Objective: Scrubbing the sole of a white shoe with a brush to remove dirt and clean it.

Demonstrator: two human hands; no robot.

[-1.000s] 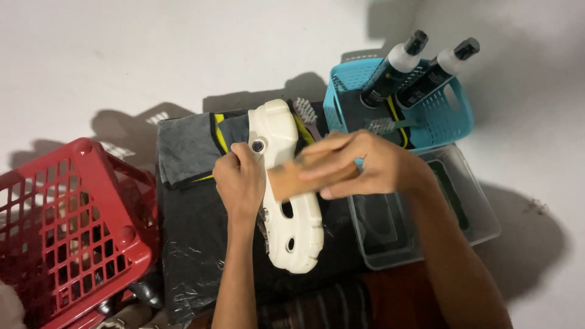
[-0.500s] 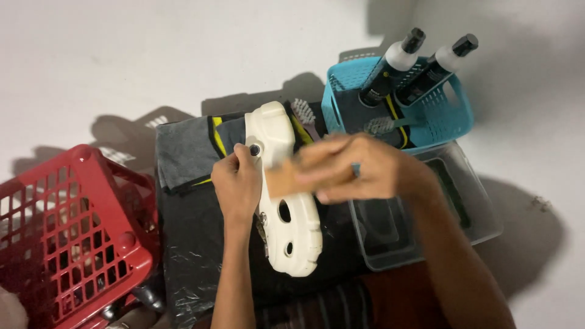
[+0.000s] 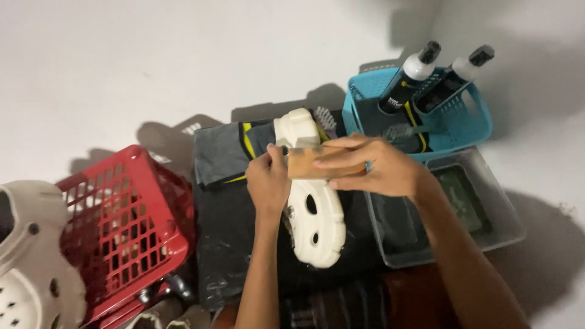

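While the left hand [image 3: 268,181] grips the white clog [image 3: 312,207] from its side, the right hand [image 3: 372,167] presses a tan block [image 3: 304,164] flat across it.

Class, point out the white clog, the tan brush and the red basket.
white clog [image 3: 317,234], head view, sole near the heel end.
tan brush [image 3: 304,166], head view, wooden back.
red basket [image 3: 125,225], head view, lattice side wall.

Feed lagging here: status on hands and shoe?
Left hand steadies white clog. Right hand presses tan block on it. Nothing in the way.
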